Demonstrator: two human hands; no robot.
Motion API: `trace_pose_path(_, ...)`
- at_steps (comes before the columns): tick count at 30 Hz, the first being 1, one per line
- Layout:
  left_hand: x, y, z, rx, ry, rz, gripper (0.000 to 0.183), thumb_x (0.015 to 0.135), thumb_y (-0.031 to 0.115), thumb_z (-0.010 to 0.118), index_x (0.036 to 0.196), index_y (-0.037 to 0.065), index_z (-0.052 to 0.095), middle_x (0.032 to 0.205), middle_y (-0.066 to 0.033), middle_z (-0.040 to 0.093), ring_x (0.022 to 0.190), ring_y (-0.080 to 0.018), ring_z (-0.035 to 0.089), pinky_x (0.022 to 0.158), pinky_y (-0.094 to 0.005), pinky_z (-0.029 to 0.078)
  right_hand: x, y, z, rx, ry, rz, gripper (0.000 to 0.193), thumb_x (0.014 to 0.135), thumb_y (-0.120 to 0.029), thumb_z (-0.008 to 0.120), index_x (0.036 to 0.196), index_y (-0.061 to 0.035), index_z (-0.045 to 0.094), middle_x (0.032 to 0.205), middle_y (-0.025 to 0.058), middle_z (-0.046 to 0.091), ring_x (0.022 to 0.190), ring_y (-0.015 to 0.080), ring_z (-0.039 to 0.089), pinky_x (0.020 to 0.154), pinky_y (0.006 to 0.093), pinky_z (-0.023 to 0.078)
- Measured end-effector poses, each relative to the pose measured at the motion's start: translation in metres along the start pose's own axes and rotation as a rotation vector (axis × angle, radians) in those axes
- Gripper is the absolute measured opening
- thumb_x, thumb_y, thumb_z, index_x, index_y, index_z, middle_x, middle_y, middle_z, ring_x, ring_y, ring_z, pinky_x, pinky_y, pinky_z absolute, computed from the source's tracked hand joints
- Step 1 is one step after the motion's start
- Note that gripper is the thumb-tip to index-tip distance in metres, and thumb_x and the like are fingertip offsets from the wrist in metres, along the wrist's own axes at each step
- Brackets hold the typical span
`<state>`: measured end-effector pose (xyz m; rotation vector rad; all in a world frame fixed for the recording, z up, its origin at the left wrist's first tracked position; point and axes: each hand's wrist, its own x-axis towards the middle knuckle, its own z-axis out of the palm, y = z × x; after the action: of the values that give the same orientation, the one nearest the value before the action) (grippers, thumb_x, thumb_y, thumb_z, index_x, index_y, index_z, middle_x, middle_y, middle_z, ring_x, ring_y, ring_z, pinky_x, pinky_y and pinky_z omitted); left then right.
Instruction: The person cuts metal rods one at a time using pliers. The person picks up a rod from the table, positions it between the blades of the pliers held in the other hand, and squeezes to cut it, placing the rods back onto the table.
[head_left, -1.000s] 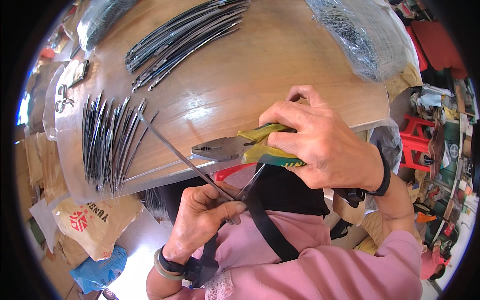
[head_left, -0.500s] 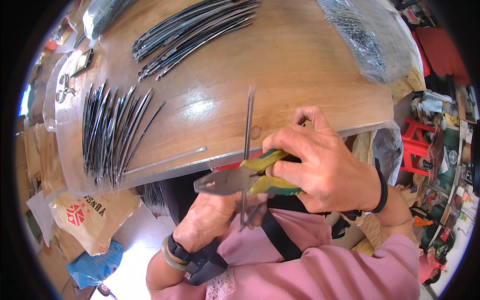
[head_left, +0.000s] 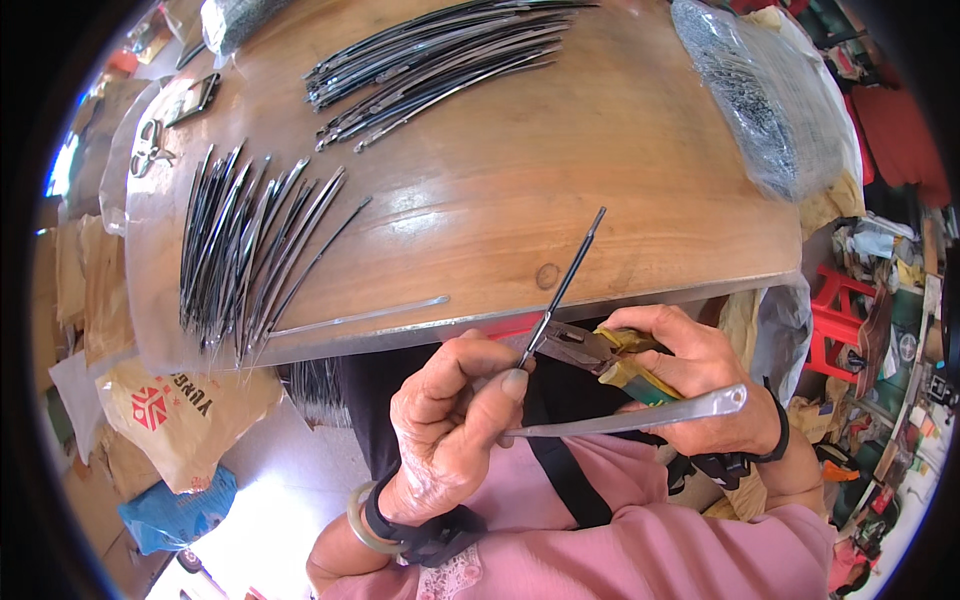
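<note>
My left hand [head_left: 455,410] pinches a thin dark metal rod [head_left: 570,280] between thumb and fingers, its free end slanting up and to the right over the table edge. From beneath the same thumb a flat silver metal strip [head_left: 640,414] with a hole in its end reaches right, passing in front of my right hand [head_left: 690,365]. Whether rod and strip are joined is hidden by the fingers. My right hand is closed around the yellow-and-green handles of pliers [head_left: 575,347]. Their jaw tips are at the rod, just above my left fingertips; I cannot tell whether they grip it.
On the wooden table [head_left: 480,190] lie a fanned bundle of metal strips [head_left: 250,250], a second bundle [head_left: 440,65] farther back, and one loose strip [head_left: 365,315] near the front edge. Scissors [head_left: 150,150], a phone [head_left: 195,100] and a plastic-wrapped bundle [head_left: 765,110] sit farther out.
The pliers have swung from above my left hand to its right, with their jaws now at the rod. My left hand has risen and turned, tilting the rod rightward and bringing the silver strip into view.
</note>
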<state>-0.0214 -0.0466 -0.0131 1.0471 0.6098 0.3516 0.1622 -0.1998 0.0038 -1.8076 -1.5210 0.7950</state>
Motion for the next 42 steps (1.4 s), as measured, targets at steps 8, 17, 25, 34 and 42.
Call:
trace_pose_path(8, 0.001, -0.002, -0.003, 0.085, 0.022, -0.059, 0.007, 0.092, -0.007, 0.056, 0.094, -0.003, 0.061, 0.078, 0.0001, 0.054, 0.058, -0.0026, 0.048, 0.049, -0.0185, 0.038, 0.004, 0.001, 0.006, -0.01, -0.067, -0.016, 0.034, 0.065, -0.011, 0.08, 0.09, 0.0034, 0.062, 0.113, 0.0176, 0.057, 0.098, 0.0338, 0.062, 0.08, 0.0384, 0.053)
trace_pose_path(17, 0.003, 0.003, -0.02, 0.064, 0.125, -0.021, 0.005, 0.094, -0.001, 0.057, 0.098, -0.001, 0.06, 0.066, 0.0021, 0.054, 0.055, -0.0002, 0.044, 0.048, -0.0167, 0.033, 0.029, -0.003, 0.021, -0.157, -0.078, -0.166, 0.03, 0.072, -0.014, 0.074, 0.089, 0.0047, 0.058, 0.1, 0.0201, 0.056, 0.087, 0.0336, 0.061, 0.069, 0.0361, 0.054)
trace_pose_path(25, 0.008, 0.055, -0.086, 0.22, 0.297, -0.078, 0.007, 0.093, 0.008, 0.058, 0.095, 0.001, 0.059, 0.069, -0.0051, 0.058, 0.044, -0.0082, 0.044, 0.04, -0.0216, 0.031, 0.066, -0.001, 0.016, 0.12, -0.019, -0.168, 0.039, 0.077, -0.017, 0.075, 0.108, 0.0027, 0.064, 0.104, 0.0198, 0.062, 0.086, 0.0332, 0.066, 0.075, 0.0387, 0.053)
trace_pose_path(34, 0.02, 0.051, -0.121, 1.541, 0.266, 0.455, 0.04, 0.073, 0.008, 0.076, 0.108, -0.001, 0.059, 0.089, -0.0164, 0.052, 0.078, -0.0355, 0.056, 0.067, -0.0416, 0.046, 0.061, 0.005, 0.013, 0.111, 0.155, 0.052, 0.028, 0.084, -0.021, 0.074, 0.096, 0.0033, 0.065, 0.095, 0.0117, 0.064, 0.074, 0.0238, 0.067, 0.067, 0.0322, 0.052)
trace_pose_path(42, 0.047, 0.086, -0.112, 1.675, 0.351, 0.41, 0.027, 0.074, 0.013, 0.075, 0.094, 0.0, 0.063, 0.088, -0.0152, 0.053, 0.087, -0.0352, 0.052, 0.078, -0.0435, 0.041, 0.049, 0.018, -0.025, 0.696, 0.293, 0.313, 0.022, 0.087, -0.018, 0.071, 0.089, 0.0033, 0.066, 0.101, 0.0097, 0.064, 0.08, 0.0157, 0.064, 0.068, 0.0274, 0.051)
